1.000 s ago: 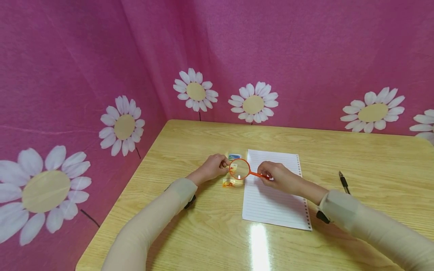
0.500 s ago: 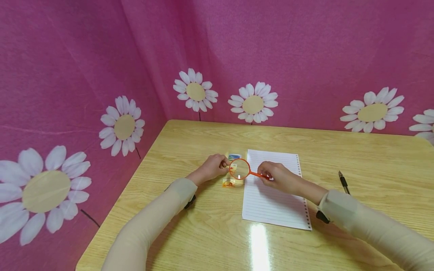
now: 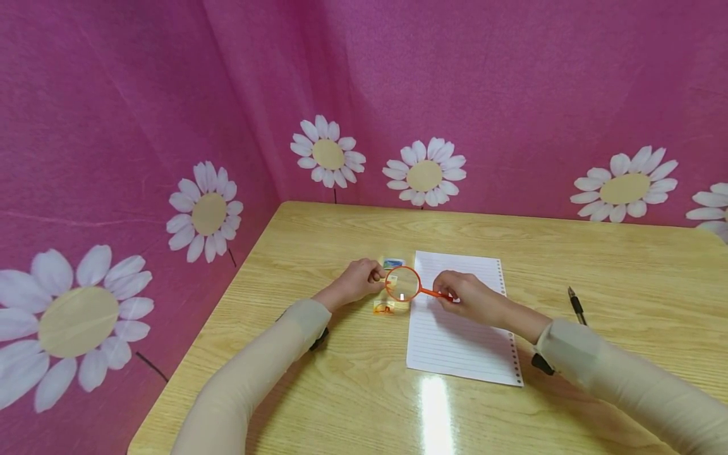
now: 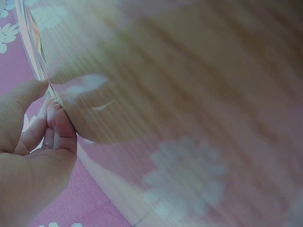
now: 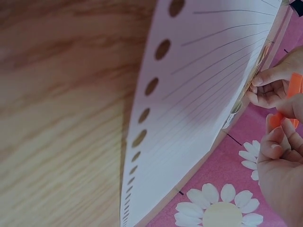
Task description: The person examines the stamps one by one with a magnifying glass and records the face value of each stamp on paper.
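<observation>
Landmark: the lined sheet (image 3: 461, 344), white, lying on the table (image 3: 335, 404), a row of punched holes along its right edge.
Magnifying glass (image 3: 421, 290): orange-red; most of its round lens shows left of the sheet's left edge, with its handle over the sheet.
Right hand (image 3: 466, 295): above the sheet, grasping the magnifying glass by the handle between thumb and curled fingers.
Left hand (image 3: 361, 280): left of the sheet, fingers bent, thumb and fingertips down at the left edge of the middle picture; whether they pinch it I cannot tell.
Upper picture (image 3: 394, 263): small, blue and green, just left of the sheet's upper part.
Middle picture (image 3: 392, 284): yellowish, left of the sheet, partly seen through the lens.
Lower picture (image 3: 383, 308): orange and yellow, left of the sheet, nearer the person than the other two.
Pen (image 3: 577, 306): dark-gripped, right of the sheet and apart from it, tip pointing away from the person.
Cloth (image 3: 483, 76): pink with white daisies, beyond the sheet and off to its left.
</observation>
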Motion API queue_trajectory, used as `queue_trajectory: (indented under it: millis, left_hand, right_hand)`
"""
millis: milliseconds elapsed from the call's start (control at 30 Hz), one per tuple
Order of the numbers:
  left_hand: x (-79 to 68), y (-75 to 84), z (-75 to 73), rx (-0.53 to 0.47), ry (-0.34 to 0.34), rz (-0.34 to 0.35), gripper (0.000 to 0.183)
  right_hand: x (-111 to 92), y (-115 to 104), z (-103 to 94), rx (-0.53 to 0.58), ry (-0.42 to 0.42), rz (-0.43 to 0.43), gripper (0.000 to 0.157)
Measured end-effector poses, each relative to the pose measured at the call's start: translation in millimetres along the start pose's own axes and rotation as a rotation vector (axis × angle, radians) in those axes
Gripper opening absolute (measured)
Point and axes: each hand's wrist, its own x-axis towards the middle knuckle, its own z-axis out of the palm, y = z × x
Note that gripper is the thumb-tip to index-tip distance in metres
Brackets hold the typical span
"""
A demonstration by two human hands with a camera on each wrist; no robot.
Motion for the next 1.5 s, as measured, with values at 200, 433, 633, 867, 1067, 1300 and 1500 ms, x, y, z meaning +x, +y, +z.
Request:
queue_trajectory:
  millis: [200,433,633,867,1067,1300,1500]
  left_hand:
    - [0.8,1.6,0.1,0.008,0.008,0.0,0.013]
    - [1.9,1.8,0.8,0.016,0.009,-0.006,0.014]
    - [1.0,2.0,0.3,0.006,0.005,-0.003,0.014]
    - [-0.3,2.8,-0.8,-0.004,0.007,-0.002,0.014]
    - [0.4,2.4,0.3,0.007,0.018,0.009,0.014]
    - [1.2,1.1,0.6,0.015,0.014,0.007,0.013]
    - [0.1,0.0,0.9,0.011,0.021,0.007,0.013]
  right_hand:
    - [-1.3,2.0,0.2,0.001,0.002,0.0,0.02]
    - [-2.6,1.6,-1.2,-0.002,0.017,-0.015,0.021]
    - [-5.7,2.8,-4.3,-0.008,0.023,-0.026,0.021]
    - [-10.9,7.5,-6.8,-0.019,0.032,-0.038,0.021]
    - [-14.7,10.1,-8.4,-0.023,0.039,-0.029,0.022]
    - [-18.4,13.2,-10.6,-0.03,0.036,-0.024,0.021]
    - [-22.4,14.5,-12.4,-0.028,0.043,-0.017,0.022]
